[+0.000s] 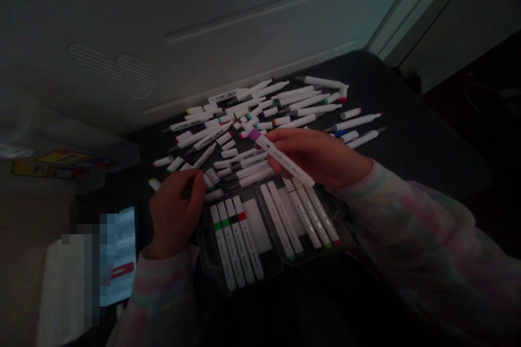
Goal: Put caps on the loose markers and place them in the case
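Note:
My right hand point(317, 154) is closed around a white marker with a purple cap point(273, 150), held slanting above an open clear case point(280, 257). The case has two halves, each with several white markers lying side by side. My left hand point(175, 211) sits at the case's left edge with fingers curled on a marker; I cannot make out which one. A pile of many white markers with coloured caps point(260, 114) is spread on the dark surface beyond both hands.
The scene is dim. A dark tabletop point(407, 135) carries everything. A pale wall or panel point(203, 27) rises behind it. At the left lie a clear box with a yellow label point(61, 165) and a lit phone screen point(120, 255).

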Motion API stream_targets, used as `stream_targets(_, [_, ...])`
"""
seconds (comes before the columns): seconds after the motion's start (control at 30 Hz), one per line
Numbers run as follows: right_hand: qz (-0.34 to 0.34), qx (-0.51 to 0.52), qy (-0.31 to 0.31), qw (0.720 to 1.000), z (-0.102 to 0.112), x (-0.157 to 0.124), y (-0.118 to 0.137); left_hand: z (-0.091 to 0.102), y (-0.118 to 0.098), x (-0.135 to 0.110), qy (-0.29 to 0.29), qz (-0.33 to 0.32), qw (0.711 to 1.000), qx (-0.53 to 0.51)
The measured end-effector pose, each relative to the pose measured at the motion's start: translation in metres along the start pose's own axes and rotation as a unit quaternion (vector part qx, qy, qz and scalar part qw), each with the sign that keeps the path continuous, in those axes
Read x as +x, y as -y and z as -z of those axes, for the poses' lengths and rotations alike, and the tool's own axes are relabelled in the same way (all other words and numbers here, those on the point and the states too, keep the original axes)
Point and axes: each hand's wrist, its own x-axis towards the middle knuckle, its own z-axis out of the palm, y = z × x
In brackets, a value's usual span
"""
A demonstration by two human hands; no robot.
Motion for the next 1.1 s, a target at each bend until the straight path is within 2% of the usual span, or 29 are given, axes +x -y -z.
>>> stream_targets(0.23, [0.007,0.013,-0.026,1.0,0.002,0.002,-0.003,0.0,0.0,-0.001,0.004,-0.016,1.0,-0.002])
stream_targets(0.47, [-0.009,0.018,-0.042,0.999,0.002,0.002,-0.005,0.0,0.002,0.0,-0.014,-0.027,1.0,0.004])
stream_targets(0.57, [-0.011,0.034,-0.066,0.997,0.0,0.003,-0.004,0.0,0.002,0.0,-0.035,-0.012,0.999,-0.001])
stream_targets(0.87, [0.092,0.137,-0.165,0.973,0.002,0.006,0.006,0.001,0.003,0.001,-0.073,0.077,0.994,-0.025])
stream_targets(1.0, [0.099,0.157,-0.19,0.964,0.003,0.007,0.008,0.001,0.003,0.002,-0.071,0.081,0.994,-0.033])
stream_targets(1.1, [0.107,0.159,-0.191,0.963,0.005,0.008,0.007,0.001,0.003,0.003,-0.043,0.05,0.997,-0.034])
